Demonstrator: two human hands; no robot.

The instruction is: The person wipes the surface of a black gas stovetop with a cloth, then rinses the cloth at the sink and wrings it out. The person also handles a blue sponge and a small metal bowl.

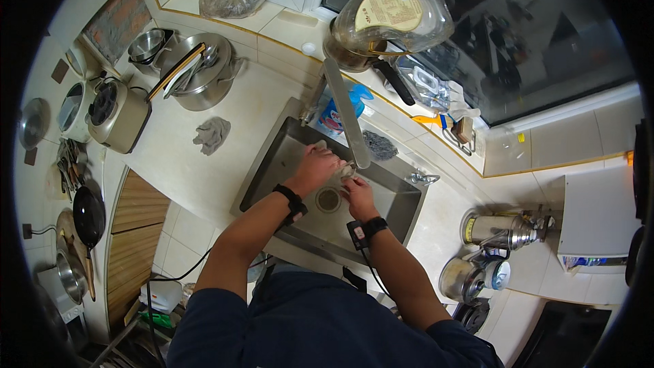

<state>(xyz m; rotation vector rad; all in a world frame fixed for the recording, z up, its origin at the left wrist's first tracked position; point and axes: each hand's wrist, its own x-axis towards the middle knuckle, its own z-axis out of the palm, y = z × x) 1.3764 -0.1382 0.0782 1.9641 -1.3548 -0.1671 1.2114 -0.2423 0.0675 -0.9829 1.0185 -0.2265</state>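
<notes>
Over the stainless steel sink, my left hand and my right hand grip a light, crumpled cloth. The cloth stretches between them, and part of it sticks out beyond my left fingers. Most of it is hidden by my hands. The end of the flat metal faucet spout hangs just above my fingers. Below my hands the round drain shows in the basin floor. I cannot tell whether water is running.
Behind the sink lie a blue detergent pouch and a steel wool scrubber. A grey rag, a steel pot and a rice cooker stand on the left counter. A large plastic bottle overhangs the sill.
</notes>
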